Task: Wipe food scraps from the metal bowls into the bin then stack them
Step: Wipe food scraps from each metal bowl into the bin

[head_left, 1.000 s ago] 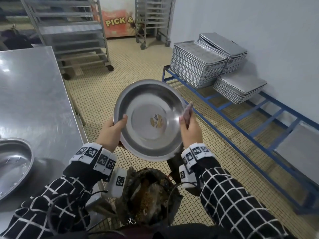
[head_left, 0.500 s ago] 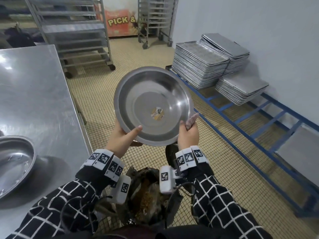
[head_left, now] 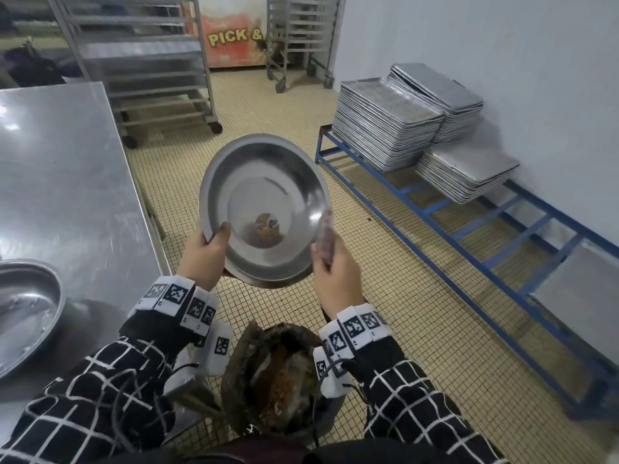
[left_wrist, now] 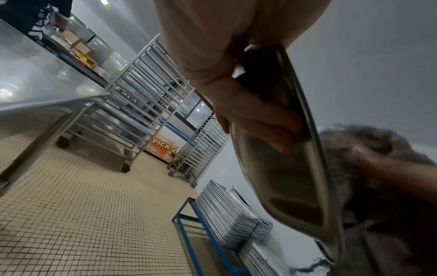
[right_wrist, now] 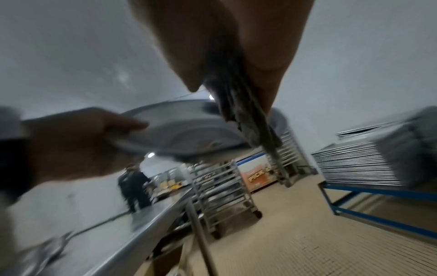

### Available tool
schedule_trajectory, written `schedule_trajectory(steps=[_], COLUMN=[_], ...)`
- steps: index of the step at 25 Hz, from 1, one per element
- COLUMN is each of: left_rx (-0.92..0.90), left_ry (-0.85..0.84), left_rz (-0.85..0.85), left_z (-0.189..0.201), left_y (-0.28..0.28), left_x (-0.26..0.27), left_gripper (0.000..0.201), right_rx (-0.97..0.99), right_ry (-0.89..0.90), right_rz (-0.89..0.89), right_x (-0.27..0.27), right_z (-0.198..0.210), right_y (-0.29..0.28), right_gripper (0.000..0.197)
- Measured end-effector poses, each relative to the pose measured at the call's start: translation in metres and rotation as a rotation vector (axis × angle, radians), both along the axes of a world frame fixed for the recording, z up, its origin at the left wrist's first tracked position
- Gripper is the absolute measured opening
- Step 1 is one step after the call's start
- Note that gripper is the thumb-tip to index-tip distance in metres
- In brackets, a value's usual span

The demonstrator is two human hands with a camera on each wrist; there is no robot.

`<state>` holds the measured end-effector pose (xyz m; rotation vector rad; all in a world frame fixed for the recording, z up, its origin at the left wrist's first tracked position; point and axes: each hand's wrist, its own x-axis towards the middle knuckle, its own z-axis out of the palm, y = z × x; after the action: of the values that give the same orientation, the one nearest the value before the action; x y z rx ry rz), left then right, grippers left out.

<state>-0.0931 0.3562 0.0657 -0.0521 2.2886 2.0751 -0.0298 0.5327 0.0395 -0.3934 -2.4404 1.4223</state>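
The metal bowl is held up tilted above the bin, its inside facing the person, with a small scrap near the middle. The left hand grips its near-left rim, thumb inside and fingers curled underneath. The right hand pinches a cloth against the right rim. A second bowl rests at the desk's near-left edge. Stacked trays sit on a blue rack by the wall, over a tiled floor.
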Motion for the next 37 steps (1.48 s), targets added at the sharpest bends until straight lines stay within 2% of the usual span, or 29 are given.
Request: schedule_trajectory(steps=[3,5,7,9,11,13,16,18,20,24,27,29,31,33,34,37], left_rx=[0.016,0.013,0.017,0.028,0.047,0.07,0.125,0.158,0.196,0.282,0.37,0.392,0.316,0.275,0.312,0.423], left_ry=[0.003,0.011,0.0,-0.008,-0.014,-0.022,-0.063,-0.118,-0.152,-0.191,-0.223,-0.222,-0.187,-0.194,-0.226,-0.299], left_rz=[-0.032,-0.045,-0.043,-0.04,-0.052,-0.075,-0.068,-0.054,-0.039,0.027,0.1,0.091,-0.017,-0.207,-0.274,-0.354], left_z=[0.005,0.01,0.011,0.009,0.008,0.01,0.012,0.009,0.006,0.003,0.0,0.0,-0.006,-0.009,-0.009,-0.009], left_y=[0.003,0.002,-0.002,-0.005,-0.004,0.001,0.003,0.001,-0.001,0.007,0.019,0.025,0.024,0.016,0.01,-0.008], left_x=[0.003,0.004,0.004,0.005,0.008,0.012,0.015,0.012,0.012,0.015,0.018,0.024,0.026,0.026,0.023,0.013], left_gripper=[0.018,0.016,0.018,0.023,0.016,0.012,0.014,0.016,0.015,0.018,0.01,0.011,0.015,0.036,0.043,0.039], right_rx=[0.357,0.53,0.62,0.829,0.935,0.857,0.402,0.153,0.042,-0.192,-0.365,-0.421,-0.415,-0.372,-0.33,-0.196], right_ry=[-0.032,-0.098,-0.154,-0.227,-0.321,-0.291,-0.093,-0.08,-0.106,-0.072,-0.03,-0.002,-0.012,-0.051,-0.075,-0.151], right_rz=[0.477,0.593,0.53,0.372,0.219,0.116,-0.025,-0.12,-0.193,-0.321,-0.436,-0.474,-0.438,-0.353,-0.296,-0.102], right_x=[0.004,0.007,0.002,-0.008,-0.025,-0.036,-0.04,-0.042,-0.043,-0.037,-0.027,-0.02,-0.014,-0.008,-0.004,0.005], right_z=[-0.012,-0.021,-0.027,-0.032,-0.035,-0.035,-0.024,-0.009,-0.001,-0.001,-0.003,-0.004,-0.003,0.002,0.005,0.016], right_y=[-0.026,-0.029,-0.016,0.002,0.022,0.033,0.042,0.048,0.052,0.041,0.022,0.018,0.026,0.043,0.053,0.07], right_gripper=[0.048,0.06,0.058,0.058,0.057,0.059,0.059,0.038,0.024,0.025,0.024,0.024,0.022,0.02,0.02,0.021])
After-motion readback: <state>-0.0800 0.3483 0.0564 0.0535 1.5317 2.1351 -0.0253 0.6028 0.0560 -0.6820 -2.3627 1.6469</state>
